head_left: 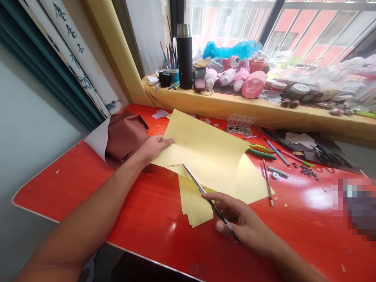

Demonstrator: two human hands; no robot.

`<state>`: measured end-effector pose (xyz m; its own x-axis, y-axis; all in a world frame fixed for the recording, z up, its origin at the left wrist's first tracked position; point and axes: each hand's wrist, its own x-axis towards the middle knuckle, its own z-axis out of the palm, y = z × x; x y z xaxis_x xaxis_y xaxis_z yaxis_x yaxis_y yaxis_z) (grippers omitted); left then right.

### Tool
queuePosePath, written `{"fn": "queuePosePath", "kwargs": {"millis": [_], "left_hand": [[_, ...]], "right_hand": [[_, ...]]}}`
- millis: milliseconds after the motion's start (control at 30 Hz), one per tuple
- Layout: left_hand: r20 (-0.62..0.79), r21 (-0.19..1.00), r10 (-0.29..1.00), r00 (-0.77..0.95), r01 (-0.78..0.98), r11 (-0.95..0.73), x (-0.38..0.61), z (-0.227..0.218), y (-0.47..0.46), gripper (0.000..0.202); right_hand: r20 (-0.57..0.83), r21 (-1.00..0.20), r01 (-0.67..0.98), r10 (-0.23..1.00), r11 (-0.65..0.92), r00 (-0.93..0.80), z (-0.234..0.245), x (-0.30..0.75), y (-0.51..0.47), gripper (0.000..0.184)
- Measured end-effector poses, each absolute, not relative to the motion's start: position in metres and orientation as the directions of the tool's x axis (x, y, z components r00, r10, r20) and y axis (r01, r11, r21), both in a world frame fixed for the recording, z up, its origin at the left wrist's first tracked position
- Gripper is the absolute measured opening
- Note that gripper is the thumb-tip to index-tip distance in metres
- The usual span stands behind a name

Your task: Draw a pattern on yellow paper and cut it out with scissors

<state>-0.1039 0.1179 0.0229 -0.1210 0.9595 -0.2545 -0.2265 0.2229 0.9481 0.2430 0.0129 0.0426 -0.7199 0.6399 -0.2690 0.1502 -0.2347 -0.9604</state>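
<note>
My left hand (152, 149) grips the left edge of a pale yellow paper sheet (208, 156) and lifts it slightly off the table. My right hand (237, 217) holds long, thin steel scissors (213, 205), with the pointed blades reaching up into the sheet's lower edge. A few more yellow sheets (192, 207) lie fanned beneath it. Brown leather (125, 135) with a pale backing lies just beyond my left hand. Both hands rest above a glossy red table (58, 192).
To the right lie green-handled pliers (261, 153), several pencils and small dark eyelets (307, 170). Black material (323, 154) with scissors sits further right. Along the back, a yellow-padded windowsill (235, 109) holds a black thermos (184, 56), brushes and pink craft items.
</note>
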Motion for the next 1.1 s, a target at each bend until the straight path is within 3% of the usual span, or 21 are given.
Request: {"fn": "queuePosePath", "kwargs": {"millis": [267, 500, 867, 1100], "left_hand": [[-0.122, 0.909, 0.912, -0.391, -0.412, -0.056, -0.102, 0.026, 0.129, 0.039], [-0.188, 0.919, 0.955, -0.23, -0.384, 0.089, -0.078, 0.018, 0.114, 0.033], [-0.032, 0.992, 0.922, -0.386, -0.123, -0.017, -0.07, 0.021, 0.104, 0.048], [-0.094, 0.978, 0.944, -0.316, -0.209, 0.028, -0.062, 0.027, 0.1, 0.055]], "right_hand": [[-0.198, -0.969, 0.024, 0.711, -0.247, -0.675, 0.043, 0.241, 0.013, 0.053], [-0.121, -0.975, -0.07, 0.771, -0.209, -0.625, 0.031, 0.242, 0.016, 0.049], [-0.067, -0.964, -0.189, 0.857, -0.188, -0.511, 0.044, 0.244, 0.015, 0.06], [-0.077, -0.953, -0.208, 0.84, -0.22, -0.538, 0.037, 0.241, 0.017, 0.063]]}}
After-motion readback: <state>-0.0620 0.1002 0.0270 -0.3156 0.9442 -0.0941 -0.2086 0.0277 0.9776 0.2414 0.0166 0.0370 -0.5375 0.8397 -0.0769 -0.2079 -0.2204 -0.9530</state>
